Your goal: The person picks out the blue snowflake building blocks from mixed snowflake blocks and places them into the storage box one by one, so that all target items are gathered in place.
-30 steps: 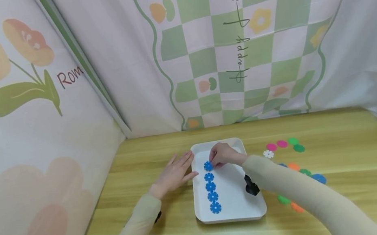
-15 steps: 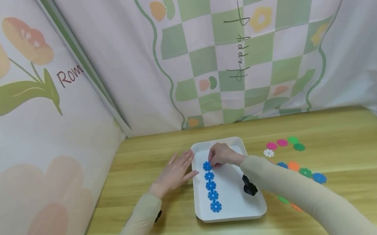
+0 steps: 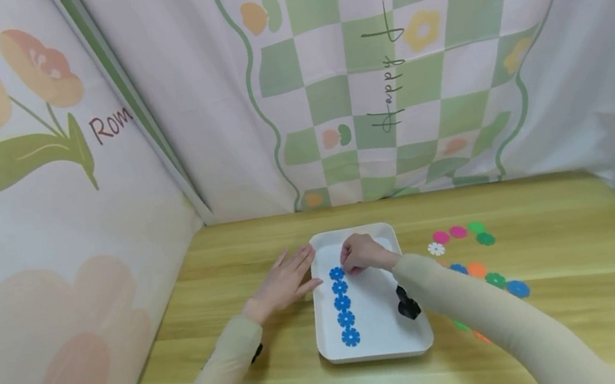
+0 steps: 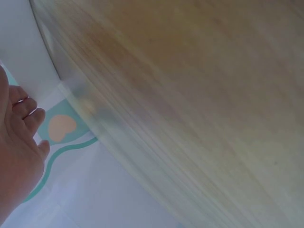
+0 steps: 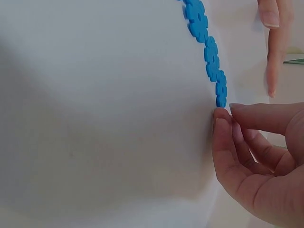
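A white tray (image 3: 391, 340) holds a column of several blue notched plastic discs (image 3: 342, 303), joined edge to edge along its left part. My right hand (image 3: 363, 253) is over the far end of the column, with thumb and index finger pinching the edge of the farthest disc (image 3: 336, 273). In the right wrist view, the curled right hand (image 5: 261, 156) partly hides that end of the blue chain (image 5: 212, 59). My left hand (image 3: 284, 282) rests with extended fingers against the tray's left rim; in the left wrist view only part of the left hand (image 4: 21, 142) shows.
Loose discs lie on the wooden table (image 3: 583, 255) right of the tray: pink (image 3: 458, 232), white (image 3: 436, 249), green (image 3: 495, 281), orange (image 3: 476, 270) and blue (image 3: 519, 289). The right sleeve (image 3: 475, 299) covers some. A printed curtain (image 3: 373, 74) hangs behind the table.
The farthest blue disc has settled slightly nearer to the one below it and looks flatter. Both hands stay almost where they were; the whole view shifts a little.
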Demonstrator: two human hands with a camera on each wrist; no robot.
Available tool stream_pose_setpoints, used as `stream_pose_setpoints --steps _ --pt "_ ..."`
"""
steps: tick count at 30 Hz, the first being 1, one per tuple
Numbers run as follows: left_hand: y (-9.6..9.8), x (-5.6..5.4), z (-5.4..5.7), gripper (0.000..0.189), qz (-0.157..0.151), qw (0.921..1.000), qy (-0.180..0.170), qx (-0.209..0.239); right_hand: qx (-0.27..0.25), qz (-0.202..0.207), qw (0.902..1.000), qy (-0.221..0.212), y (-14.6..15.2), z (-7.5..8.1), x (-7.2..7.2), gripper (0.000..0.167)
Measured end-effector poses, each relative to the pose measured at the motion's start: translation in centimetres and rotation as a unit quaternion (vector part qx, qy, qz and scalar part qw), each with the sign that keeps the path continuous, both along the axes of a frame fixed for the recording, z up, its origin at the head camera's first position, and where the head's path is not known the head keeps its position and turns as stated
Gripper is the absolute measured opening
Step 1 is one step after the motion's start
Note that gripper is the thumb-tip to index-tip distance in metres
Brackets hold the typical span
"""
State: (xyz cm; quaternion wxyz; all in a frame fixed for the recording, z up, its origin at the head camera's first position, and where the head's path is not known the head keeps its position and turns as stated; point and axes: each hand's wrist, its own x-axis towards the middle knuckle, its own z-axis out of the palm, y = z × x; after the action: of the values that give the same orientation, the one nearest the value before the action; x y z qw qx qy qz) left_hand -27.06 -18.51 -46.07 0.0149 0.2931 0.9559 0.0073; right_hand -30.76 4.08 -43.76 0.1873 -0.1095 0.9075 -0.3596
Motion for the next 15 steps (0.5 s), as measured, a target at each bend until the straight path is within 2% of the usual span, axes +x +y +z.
stream_pose_setpoints --steps 6,15 --pt "0.2 0.1 -0.1 0.074 0.001 0.9999 -0.006 0.011 -0.007 0.009 0.9999 0.003 1.2 0.7 0.2 0.005" --pt "0.1 0.0 -0.3 0.074 0.004 0.9998 -0.002 0.019 -0.053 0.029 0.998 0.016 4.5 2.7 0.9 0.01"
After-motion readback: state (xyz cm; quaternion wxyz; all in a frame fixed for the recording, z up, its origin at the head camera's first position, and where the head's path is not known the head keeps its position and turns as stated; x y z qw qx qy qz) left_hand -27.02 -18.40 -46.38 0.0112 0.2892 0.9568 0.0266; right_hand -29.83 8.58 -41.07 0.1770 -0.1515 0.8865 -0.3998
